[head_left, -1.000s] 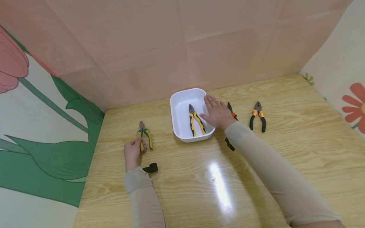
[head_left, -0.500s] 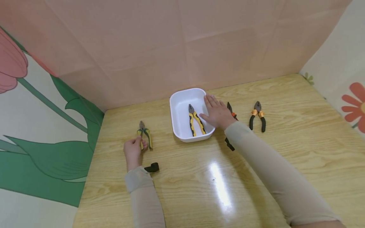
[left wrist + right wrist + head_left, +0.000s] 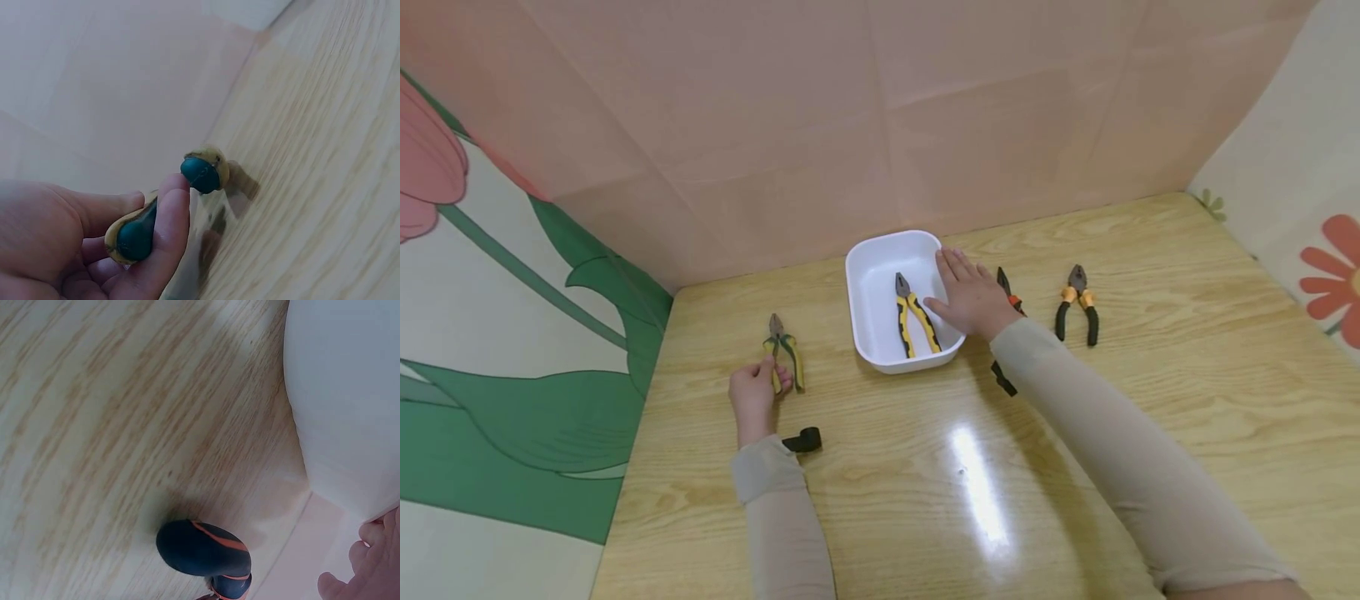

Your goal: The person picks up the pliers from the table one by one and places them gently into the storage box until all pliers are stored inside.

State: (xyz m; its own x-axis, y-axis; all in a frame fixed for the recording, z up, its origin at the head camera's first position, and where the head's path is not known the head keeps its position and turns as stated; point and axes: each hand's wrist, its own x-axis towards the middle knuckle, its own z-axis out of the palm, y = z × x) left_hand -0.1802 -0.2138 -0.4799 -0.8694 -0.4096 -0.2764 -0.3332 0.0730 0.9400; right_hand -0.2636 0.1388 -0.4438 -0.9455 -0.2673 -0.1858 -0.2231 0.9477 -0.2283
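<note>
At the left of the table, my left hand (image 3: 754,397) pinches one handle of the green-and-yellow pliers (image 3: 797,367). The left wrist view shows thumb and fingers round that handle (image 3: 134,240), while the other handle stands free beside the fingers. My right hand (image 3: 972,298) lies with straight fingers along the right rim of a white plastic tub (image 3: 865,346). Inside the tub lie yellow-and-black pliers (image 3: 904,321), head toward the back. In the right wrist view the right fingertips (image 3: 372,556) touch the tub wall (image 3: 350,394).
Beside the right wrist lie tools with orange-and-black handles (image 3: 1017,305), partly hidden by the forearm. Farther right are pliers with black-and-orange handles (image 3: 1077,304). The wooden table (image 3: 910,500) ends at a pink wall covering (image 3: 775,150) behind the tub.
My left hand and the green-and-yellow pliers have shifted slightly to the right and toward the back. The right hand stays on the tub.
</note>
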